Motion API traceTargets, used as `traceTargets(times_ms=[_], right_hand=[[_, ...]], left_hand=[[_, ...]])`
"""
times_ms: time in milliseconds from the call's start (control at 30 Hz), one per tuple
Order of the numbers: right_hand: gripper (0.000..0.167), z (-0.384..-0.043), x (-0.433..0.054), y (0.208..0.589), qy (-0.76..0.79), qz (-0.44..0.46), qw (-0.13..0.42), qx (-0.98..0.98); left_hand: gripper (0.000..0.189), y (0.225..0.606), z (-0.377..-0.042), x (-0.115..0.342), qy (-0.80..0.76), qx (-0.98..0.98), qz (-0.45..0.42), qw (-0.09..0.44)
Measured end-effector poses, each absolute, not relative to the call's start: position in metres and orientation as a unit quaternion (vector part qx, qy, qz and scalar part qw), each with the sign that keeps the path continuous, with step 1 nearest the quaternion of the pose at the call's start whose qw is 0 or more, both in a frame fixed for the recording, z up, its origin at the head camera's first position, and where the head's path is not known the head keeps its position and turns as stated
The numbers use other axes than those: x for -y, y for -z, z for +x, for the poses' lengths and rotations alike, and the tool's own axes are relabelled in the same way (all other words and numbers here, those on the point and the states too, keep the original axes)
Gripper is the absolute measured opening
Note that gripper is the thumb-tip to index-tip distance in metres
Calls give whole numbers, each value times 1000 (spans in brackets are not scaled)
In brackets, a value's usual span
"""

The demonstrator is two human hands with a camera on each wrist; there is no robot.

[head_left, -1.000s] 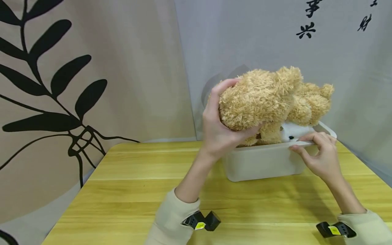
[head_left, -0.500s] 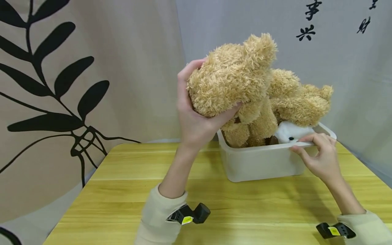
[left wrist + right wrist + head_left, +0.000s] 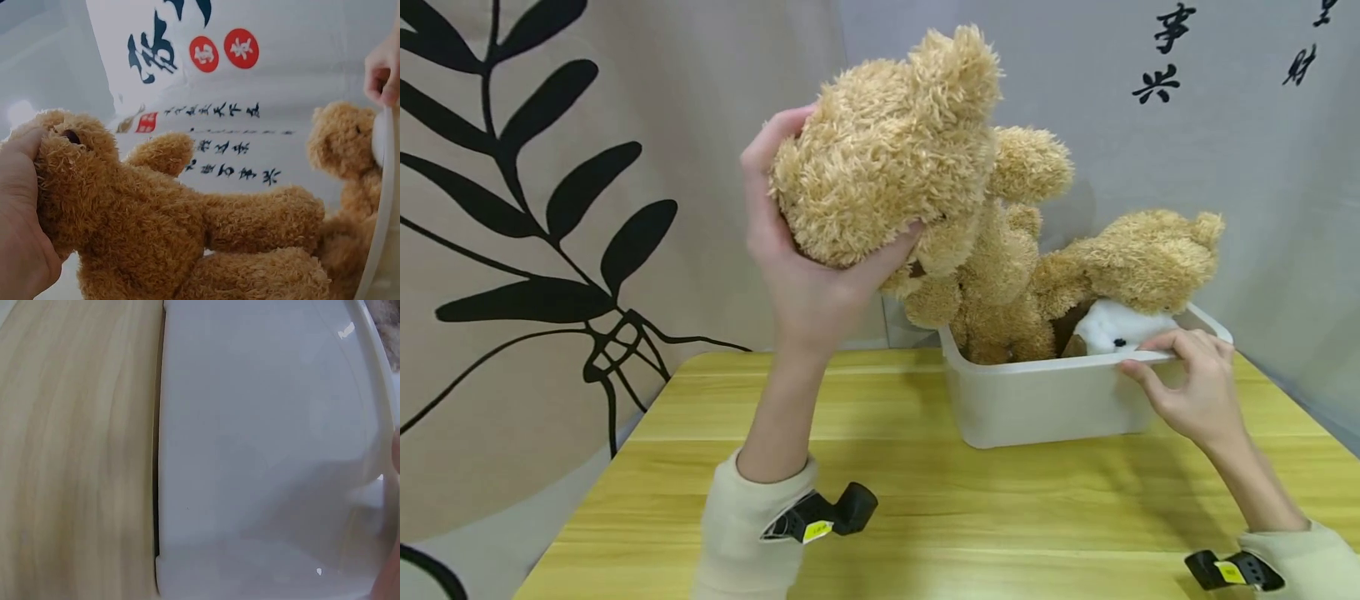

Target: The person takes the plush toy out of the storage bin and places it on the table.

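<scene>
Our left hand point(image 3: 808, 287) grips a teddy bear point(image 3: 996, 262) by the head point(image 3: 872, 158), high at the left end of the white box point(image 3: 1052, 408); our right hand point(image 3: 1202, 392) pinches its near rim point(image 3: 1060, 366). On the far curtain point(image 3: 1075, 75), right, we read 事 point(image 3: 1174, 27) and 兴 point(image 3: 1157, 84).

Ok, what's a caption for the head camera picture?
Left fingers grip a teddy bear by the head; right fingers pinch the rim of a white box.

Your head view is bright, with soft shadows point(image 3: 1172, 500) on the table point(image 3: 970, 525); your left wrist view catches a glow point(image 3: 20, 113), your right, glints on the box point(image 3: 262, 412).
</scene>
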State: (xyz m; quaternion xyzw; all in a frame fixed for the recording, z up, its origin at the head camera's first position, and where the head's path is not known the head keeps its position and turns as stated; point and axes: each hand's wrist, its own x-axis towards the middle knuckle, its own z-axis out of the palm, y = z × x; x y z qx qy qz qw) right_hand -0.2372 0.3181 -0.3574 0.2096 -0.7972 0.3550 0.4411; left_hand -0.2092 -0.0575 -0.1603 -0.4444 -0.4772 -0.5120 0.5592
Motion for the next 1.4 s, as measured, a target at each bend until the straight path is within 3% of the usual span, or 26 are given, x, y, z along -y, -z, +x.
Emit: traceTargets(times_ms=[367,667,967,1233,1400], right_hand=[[28,-231,-319,352,-340,189,424,817],[34,-234,-320,352,-335,194,424,819],[44,-235,-319,355,-333,203,431,813],[49,-235,-317,355,-332,213,438,808],[53,-235,-318,355,-332,212,439,808]], left_hand=[[73,160,-213,91,561,486,-381,551],[72,174,-225,119,578,520,-360,516],[70,202,-249,143,570,619,-324,433],[69,222,-266,154,603,685,-262,315],[68,234,-276,161,611,709,-228,268]])
